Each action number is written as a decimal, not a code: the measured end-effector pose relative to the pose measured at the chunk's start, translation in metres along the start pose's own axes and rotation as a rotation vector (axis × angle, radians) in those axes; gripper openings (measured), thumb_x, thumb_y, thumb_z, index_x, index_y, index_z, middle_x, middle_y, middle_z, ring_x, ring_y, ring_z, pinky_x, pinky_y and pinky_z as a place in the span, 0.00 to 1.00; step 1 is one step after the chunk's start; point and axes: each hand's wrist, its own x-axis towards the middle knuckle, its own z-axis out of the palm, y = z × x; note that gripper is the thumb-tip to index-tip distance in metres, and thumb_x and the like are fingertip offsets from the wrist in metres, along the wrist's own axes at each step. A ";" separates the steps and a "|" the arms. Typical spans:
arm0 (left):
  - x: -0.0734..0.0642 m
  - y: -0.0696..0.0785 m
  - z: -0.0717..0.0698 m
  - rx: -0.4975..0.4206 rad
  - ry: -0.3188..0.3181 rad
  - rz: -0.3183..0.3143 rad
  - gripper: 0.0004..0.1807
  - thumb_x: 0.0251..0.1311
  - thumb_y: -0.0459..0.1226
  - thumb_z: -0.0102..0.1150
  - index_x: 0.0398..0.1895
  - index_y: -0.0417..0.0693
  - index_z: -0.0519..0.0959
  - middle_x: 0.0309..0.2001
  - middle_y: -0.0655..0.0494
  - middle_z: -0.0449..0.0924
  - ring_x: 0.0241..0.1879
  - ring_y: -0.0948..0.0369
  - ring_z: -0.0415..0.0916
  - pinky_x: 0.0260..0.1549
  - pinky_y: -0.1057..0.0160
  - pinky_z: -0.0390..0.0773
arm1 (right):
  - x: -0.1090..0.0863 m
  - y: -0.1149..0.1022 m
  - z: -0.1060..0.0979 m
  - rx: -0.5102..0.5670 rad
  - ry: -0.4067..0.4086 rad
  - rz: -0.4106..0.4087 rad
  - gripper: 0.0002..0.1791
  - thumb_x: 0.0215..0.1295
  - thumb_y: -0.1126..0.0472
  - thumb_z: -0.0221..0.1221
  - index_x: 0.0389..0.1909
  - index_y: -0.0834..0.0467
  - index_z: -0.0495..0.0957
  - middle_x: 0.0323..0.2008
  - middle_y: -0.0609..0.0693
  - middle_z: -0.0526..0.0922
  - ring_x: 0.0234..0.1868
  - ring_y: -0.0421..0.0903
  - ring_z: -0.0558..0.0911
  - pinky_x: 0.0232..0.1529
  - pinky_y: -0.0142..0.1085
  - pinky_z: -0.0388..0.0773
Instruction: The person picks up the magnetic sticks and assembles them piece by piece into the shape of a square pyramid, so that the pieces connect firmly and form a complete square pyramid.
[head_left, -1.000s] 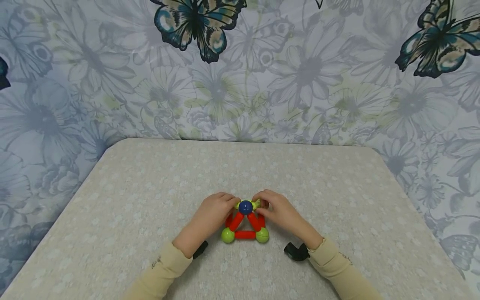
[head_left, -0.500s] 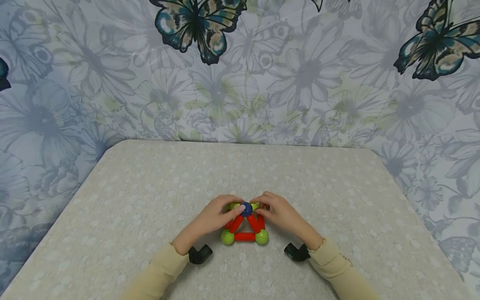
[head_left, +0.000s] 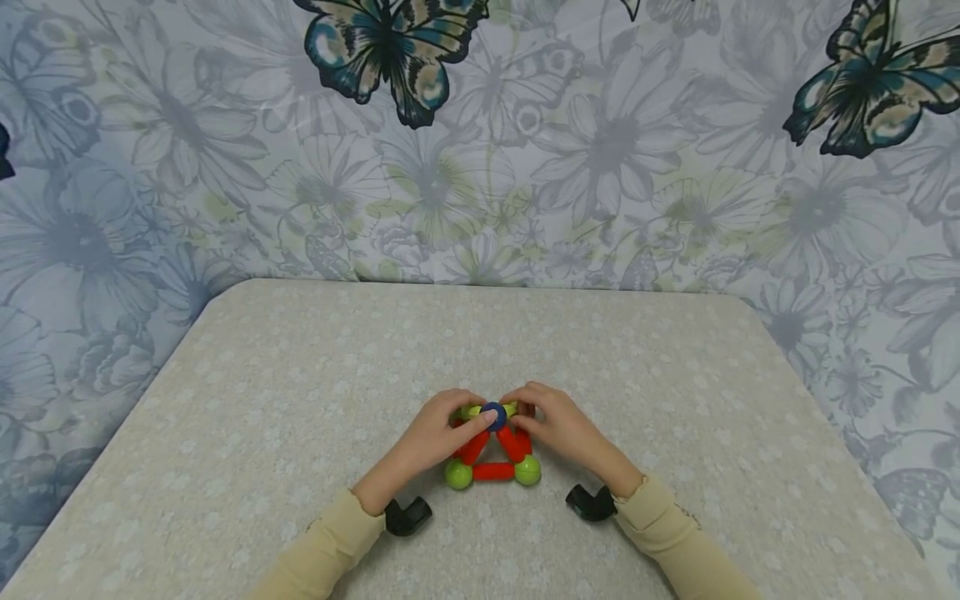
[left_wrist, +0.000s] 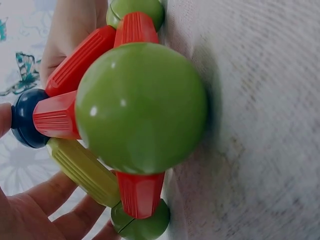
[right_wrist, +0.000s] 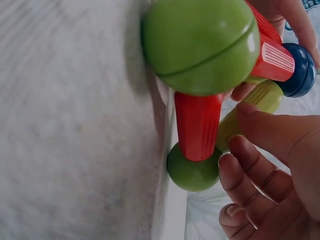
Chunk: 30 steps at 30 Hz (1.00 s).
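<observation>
A pyramid of toy magnetic rods and balls stands on the table, with a blue ball (head_left: 498, 408) at its top. Green balls (head_left: 527, 470) form its lower corners, a red rod (head_left: 493, 472) joins the front two, and more red rods rise to the top. My left hand (head_left: 427, 429) has its thumb on the front of the blue ball, its fingers curving behind around a yellow-green rod (left_wrist: 82, 170). Between thumb and fingers, my right hand (head_left: 561, 423) pinches another yellow-green rod (right_wrist: 230, 122) on the right side. Part of the pyramid's back is hidden by the hands.
The table (head_left: 480, 342) wears a pale patterned cover and reaches back to a wall (head_left: 480, 192) with flowers and butterflies. Black wrist pieces (head_left: 408, 517) stick out by both sleeves, low over the table in front of the pyramid.
The left hand has turned, and its thumb has come from the left side onto the front of the blue ball. The right hand keeps its pinch with hardly any movement.
</observation>
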 end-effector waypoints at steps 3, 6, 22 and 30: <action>0.000 0.000 0.000 0.002 0.009 -0.018 0.17 0.63 0.49 0.56 0.44 0.48 0.81 0.42 0.59 0.78 0.43 0.57 0.71 0.42 0.51 0.71 | 0.001 0.001 0.001 0.002 -0.005 0.003 0.13 0.59 0.66 0.63 0.46 0.56 0.79 0.29 0.39 0.73 0.30 0.38 0.72 0.31 0.33 0.72; -0.001 0.000 0.000 0.003 0.019 -0.029 0.17 0.62 0.49 0.57 0.44 0.47 0.81 0.42 0.58 0.78 0.44 0.57 0.71 0.43 0.51 0.70 | 0.001 0.002 0.002 0.004 -0.006 0.006 0.13 0.59 0.67 0.63 0.46 0.56 0.79 0.30 0.40 0.73 0.30 0.38 0.72 0.31 0.33 0.72; -0.001 0.000 0.000 0.001 0.007 -0.046 0.19 0.62 0.50 0.57 0.45 0.46 0.81 0.43 0.57 0.78 0.43 0.58 0.70 0.43 0.52 0.71 | -0.001 0.002 0.003 -0.019 0.000 0.006 0.12 0.60 0.66 0.62 0.45 0.55 0.79 0.29 0.39 0.73 0.29 0.38 0.72 0.30 0.33 0.72; -0.002 -0.009 -0.011 -0.004 -0.071 0.037 0.20 0.67 0.47 0.51 0.52 0.43 0.77 0.51 0.53 0.74 0.53 0.53 0.69 0.51 0.47 0.67 | -0.004 0.008 -0.007 0.000 -0.051 -0.032 0.17 0.62 0.64 0.61 0.52 0.59 0.76 0.31 0.40 0.75 0.32 0.37 0.74 0.32 0.36 0.74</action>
